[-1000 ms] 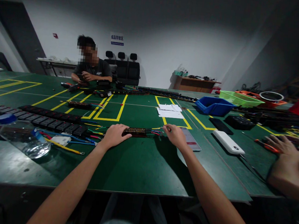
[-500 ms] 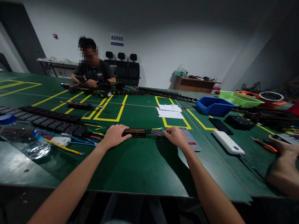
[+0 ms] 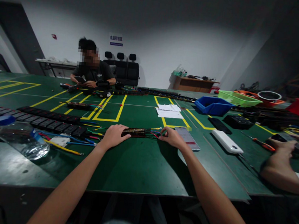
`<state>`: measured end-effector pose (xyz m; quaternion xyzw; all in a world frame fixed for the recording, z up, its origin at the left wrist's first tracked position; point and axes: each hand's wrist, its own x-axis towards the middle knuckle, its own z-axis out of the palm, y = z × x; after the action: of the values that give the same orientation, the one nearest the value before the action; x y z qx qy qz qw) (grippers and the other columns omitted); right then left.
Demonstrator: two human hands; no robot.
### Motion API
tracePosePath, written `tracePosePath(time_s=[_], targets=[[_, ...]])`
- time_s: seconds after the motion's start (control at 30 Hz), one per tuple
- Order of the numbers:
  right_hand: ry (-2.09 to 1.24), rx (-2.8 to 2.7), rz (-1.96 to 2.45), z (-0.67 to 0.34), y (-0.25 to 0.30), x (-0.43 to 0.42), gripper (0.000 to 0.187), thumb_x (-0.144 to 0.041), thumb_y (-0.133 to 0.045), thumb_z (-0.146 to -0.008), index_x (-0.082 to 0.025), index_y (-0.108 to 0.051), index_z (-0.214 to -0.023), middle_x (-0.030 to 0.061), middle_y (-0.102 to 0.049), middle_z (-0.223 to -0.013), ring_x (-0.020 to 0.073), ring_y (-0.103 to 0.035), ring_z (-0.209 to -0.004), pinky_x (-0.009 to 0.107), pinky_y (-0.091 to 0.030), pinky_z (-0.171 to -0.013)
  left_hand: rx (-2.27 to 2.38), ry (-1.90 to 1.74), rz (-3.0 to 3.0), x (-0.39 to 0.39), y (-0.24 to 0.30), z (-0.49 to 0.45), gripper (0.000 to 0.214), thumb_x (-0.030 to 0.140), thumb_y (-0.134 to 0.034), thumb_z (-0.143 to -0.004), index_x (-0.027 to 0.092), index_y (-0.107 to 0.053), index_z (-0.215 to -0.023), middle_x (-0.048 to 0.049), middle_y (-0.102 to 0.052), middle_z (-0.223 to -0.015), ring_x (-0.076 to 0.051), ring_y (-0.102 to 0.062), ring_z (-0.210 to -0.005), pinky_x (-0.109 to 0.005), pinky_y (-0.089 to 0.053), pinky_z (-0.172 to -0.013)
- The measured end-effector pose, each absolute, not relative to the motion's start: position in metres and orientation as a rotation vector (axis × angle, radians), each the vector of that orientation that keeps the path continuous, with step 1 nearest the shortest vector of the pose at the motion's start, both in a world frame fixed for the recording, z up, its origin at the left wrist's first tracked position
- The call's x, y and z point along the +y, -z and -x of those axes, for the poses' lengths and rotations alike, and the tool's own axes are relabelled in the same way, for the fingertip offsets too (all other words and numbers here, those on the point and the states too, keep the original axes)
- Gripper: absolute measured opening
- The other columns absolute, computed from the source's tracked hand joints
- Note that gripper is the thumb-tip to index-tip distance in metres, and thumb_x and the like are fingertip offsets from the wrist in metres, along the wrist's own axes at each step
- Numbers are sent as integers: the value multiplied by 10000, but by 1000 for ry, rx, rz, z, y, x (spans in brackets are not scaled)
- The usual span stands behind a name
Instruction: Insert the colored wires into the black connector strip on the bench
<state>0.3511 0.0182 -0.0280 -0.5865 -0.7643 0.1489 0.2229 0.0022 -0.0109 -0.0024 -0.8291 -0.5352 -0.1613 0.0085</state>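
Observation:
A short black bar with copper-coloured lines (image 3: 135, 132) lies on the green table in front of me. Coloured wires come out of both its ends. My left hand (image 3: 114, 135) is closed over the bar's left end, thumb along the near side. At the other end, my right hand (image 3: 172, 137) pinches the tips of the red and dark wires (image 3: 154, 135) between thumb and fingers. A yellow-sleeved wire (image 3: 156, 128) sticks out just behind these. Under and beyond my right wrist lies a phone (image 3: 189, 138) with a lit screen.
To the left are long black socket strips (image 3: 58, 126) with thick coloured wires and a tilted water bottle (image 3: 25, 138). A white power bank (image 3: 227, 142), a screwdriver (image 3: 265, 145) and a blue bin (image 3: 213, 106) are right. A co-worker's hands (image 3: 285, 146) work at far right; another person (image 3: 93, 71) sits opposite.
My right hand has shifted slightly left and its fingers have curled more around the wire tips. My left hand stays on the bar. The co-worker's hands at right have moved.

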Motion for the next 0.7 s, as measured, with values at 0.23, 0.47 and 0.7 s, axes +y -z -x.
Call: tracePosePath(time_s=[0.23, 0.47, 0.7], targets=[[-227, -2077, 1670, -344, 14, 12, 268, -407, -617, -929, -194, -774, -966, 81, -730, -924, 211, -645, -812, 277, -388, -649, -1647, 480, 2582, -9, 5, -1, 531, 612, -482, -982, 193, -672, -1248, -101, -717, -1212, -287, -661, -1078, -435, -506, -921], [-192, -2102, 1698, -339, 10, 9, 324, -421, -552, -974, -206, -794, -954, 84, -749, -911, 219, -662, -820, 279, -395, -656, -1653, 504, 2587, -9, 6, -1, 527, 615, -490, -978, 199, -672, -1247, -98, -719, -1209, -285, -661, -1084, -439, -507, -932], [-246, -2175, 1739, -336, 18, 8, 359, -427, -452, -1040, -205, -715, -1142, 108, -741, -1020, 224, -670, -902, 272, -381, -664, -1659, 514, 2602, -7, 8, 0, 539, 624, -483, -975, 203, -668, -1254, -100, -715, -1218, -284, -661, -1086, -444, -503, -938]])
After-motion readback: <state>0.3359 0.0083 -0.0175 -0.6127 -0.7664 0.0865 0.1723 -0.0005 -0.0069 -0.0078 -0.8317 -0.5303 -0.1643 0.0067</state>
